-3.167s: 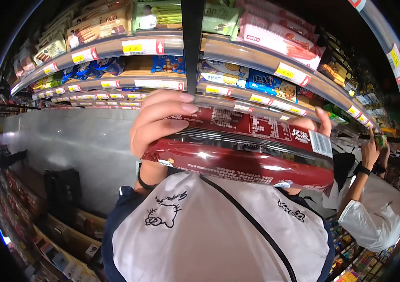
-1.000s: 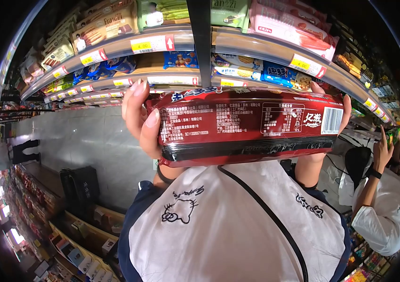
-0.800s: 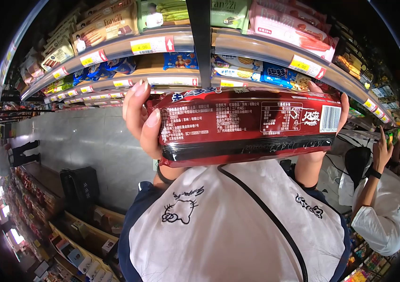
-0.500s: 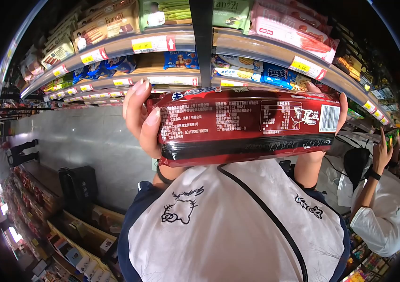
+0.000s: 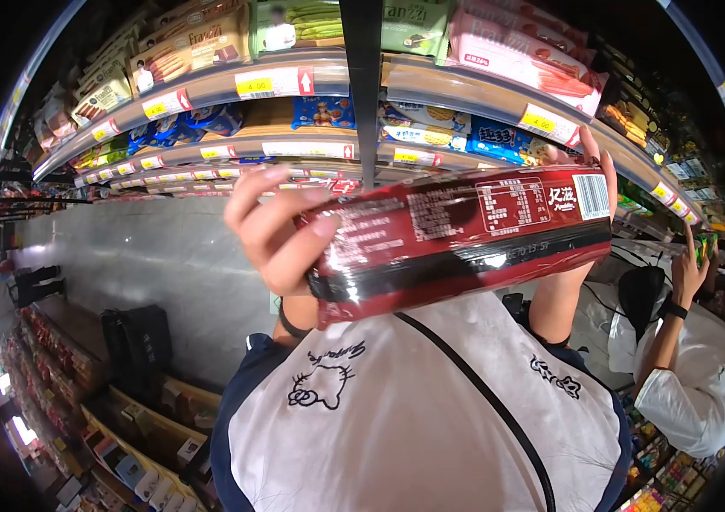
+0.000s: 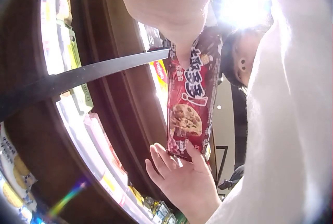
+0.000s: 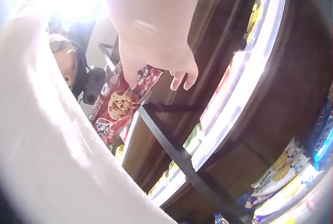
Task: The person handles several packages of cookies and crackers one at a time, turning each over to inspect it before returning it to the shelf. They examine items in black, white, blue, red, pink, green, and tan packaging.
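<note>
Head view: a red cookie packet (image 5: 465, 239) is held between two bare hands, in front of the white shirt (image 5: 414, 410) and below the shelf fronts. Its back faces the camera, and its right end sits higher than its left. The barcode (image 5: 590, 197) is printed at the right end, beside the nutrition table (image 5: 514, 209); a black band runs lengthwise below them.

Left hand (image 5: 281, 230): curled round the left end, fingertips on the back, thumb on the front. Right hand (image 6: 187, 185): grips the opposite end, thumb on the front, with fingers spread past the edge. Both grips are closed to the thickness of the packet.

Left wrist view: the front panel shows a chocolate-chip cookie picture (image 6: 186, 120) and white Chinese lettering.

Surroundings: a black upright (image 5: 368, 102) divides the shelving. Upper shelf: a brown Franzzi pack (image 5: 200, 43) to its left; a green Franzzi pack (image 5: 414, 30) and a pink Franzzi pack (image 5: 520, 60) to its right. A price label (image 5: 273, 83) on the shelf edge reads 4.00. Lower shelf: a blue packet (image 5: 325, 113) just left of the upright. A black cord (image 5: 484, 388) crosses the shirt diagonally. At far right, another person (image 5: 704, 401) in a white top holds a small green item.
</note>
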### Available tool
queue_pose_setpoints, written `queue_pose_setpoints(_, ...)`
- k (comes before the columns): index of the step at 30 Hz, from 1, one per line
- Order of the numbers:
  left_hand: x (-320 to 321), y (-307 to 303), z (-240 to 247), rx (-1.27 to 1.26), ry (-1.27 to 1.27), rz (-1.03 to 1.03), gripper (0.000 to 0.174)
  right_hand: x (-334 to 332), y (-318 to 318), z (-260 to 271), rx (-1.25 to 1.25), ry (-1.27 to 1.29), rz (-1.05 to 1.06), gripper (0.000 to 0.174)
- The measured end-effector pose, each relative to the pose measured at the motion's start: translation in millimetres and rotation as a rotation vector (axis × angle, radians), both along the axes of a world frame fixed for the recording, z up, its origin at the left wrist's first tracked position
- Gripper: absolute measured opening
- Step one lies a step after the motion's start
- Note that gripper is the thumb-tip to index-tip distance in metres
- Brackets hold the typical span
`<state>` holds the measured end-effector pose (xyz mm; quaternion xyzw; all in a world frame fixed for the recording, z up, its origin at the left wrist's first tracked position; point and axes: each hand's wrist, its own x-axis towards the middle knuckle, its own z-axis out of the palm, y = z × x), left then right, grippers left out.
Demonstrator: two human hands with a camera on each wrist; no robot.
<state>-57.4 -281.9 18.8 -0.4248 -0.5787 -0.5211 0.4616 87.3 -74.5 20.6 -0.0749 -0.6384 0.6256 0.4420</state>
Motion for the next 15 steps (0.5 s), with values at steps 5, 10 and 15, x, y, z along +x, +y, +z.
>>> queue_pose_setpoints(5, 2.1, 2.9, 10.5, -0.102, -0.022, -0.365, 0.022, 7.0, 33.1, -7.0, 0.591, -0.338, -0.161, 0.047)
queue_pose_setpoints(10, 0.8, 13.3, 17.1, -0.287, -0.040, -0.427, 0.021, 12.4, 27.6, -12.8, 0.270, -0.502, 0.155, 0.065)
queue_pose_setpoints(15, -2.3, 20.1, 12.7, -0.296, -0.004, -0.437, 0.022, 14.6, 34.6, -40.2, 0.347, -0.648, -0.176, 0.092)
